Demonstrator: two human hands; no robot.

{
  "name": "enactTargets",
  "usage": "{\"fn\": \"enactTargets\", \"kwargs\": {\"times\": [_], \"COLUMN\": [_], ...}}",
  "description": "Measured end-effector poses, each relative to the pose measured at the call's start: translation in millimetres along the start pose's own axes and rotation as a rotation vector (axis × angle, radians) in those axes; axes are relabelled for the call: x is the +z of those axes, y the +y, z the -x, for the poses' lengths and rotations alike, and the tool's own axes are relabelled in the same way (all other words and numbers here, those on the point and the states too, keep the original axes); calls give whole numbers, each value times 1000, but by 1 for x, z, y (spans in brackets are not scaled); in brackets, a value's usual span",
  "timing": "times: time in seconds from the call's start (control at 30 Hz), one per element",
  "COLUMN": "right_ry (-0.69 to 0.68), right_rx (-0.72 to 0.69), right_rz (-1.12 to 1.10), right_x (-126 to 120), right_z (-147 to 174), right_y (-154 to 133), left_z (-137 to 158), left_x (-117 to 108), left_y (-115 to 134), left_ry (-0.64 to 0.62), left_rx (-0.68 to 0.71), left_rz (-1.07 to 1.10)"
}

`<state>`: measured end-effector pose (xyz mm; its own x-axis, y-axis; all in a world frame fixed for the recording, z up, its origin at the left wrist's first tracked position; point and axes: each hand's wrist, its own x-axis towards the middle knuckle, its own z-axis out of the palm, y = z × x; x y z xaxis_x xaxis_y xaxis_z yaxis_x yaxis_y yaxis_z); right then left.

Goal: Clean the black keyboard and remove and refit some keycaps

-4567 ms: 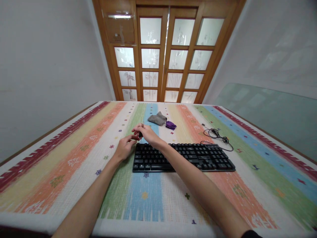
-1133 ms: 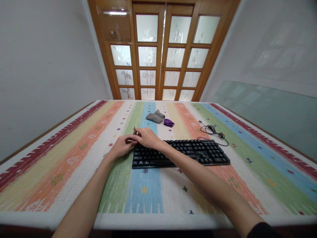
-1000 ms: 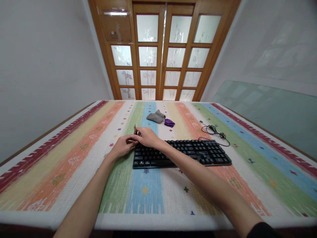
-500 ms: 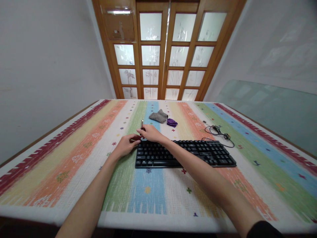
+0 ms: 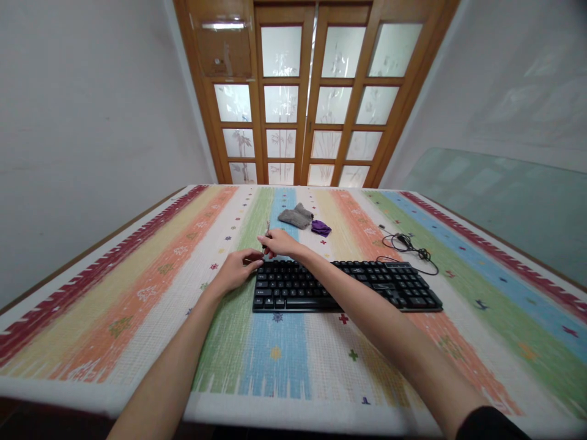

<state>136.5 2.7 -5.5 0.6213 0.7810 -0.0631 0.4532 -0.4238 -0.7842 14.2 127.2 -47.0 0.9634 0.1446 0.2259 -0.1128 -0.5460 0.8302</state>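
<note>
A black keyboard (image 5: 293,293) lies across the front middle of the table. My left hand (image 5: 237,269) is at its back left corner, thumb and fingers curved onto the edge. Just beyond that corner, my right hand (image 5: 279,243) pinches a slim stick-like tool (image 5: 268,227), held nearly upright; its lower end is hidden by the fingers and its exact kind is unclear. My right forearm passes over the middle of the keyboard and covers some keys.
Behind the keyboard lie a grey cloth (image 5: 296,216) and a small purple cloth bundle (image 5: 321,228). The keyboard's black cable (image 5: 413,246) is loosely looped at the back right. A striped, patterned tablecloth (image 5: 160,293) covers the table, with wood-and-glass doors (image 5: 305,122) beyond.
My right hand has tilted and shifted slightly at the keyboard's back left corner, so less of the tool shows above it. My left hand stays at the corner. The view has moved a little.
</note>
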Motion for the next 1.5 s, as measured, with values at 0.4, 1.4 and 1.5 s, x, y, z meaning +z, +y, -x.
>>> {"fn": "enactTargets", "kwargs": {"times": [0.4, 1.4, 1.5], "right_ry": [48, 253, 217], "right_rx": [-49, -581, -599], "right_rz": [-48, -60, -74], "right_x": [-2, -2, -8], "right_z": [-2, 36, 39], "right_y": [-1, 0, 1], "left_z": [-2, -7, -7], "left_x": [-3, 2, 3], "left_y": [0, -1, 0], "left_ry": [21, 224, 235], "left_rx": [15, -170, -171], "left_rz": [-25, 639, 684]}}
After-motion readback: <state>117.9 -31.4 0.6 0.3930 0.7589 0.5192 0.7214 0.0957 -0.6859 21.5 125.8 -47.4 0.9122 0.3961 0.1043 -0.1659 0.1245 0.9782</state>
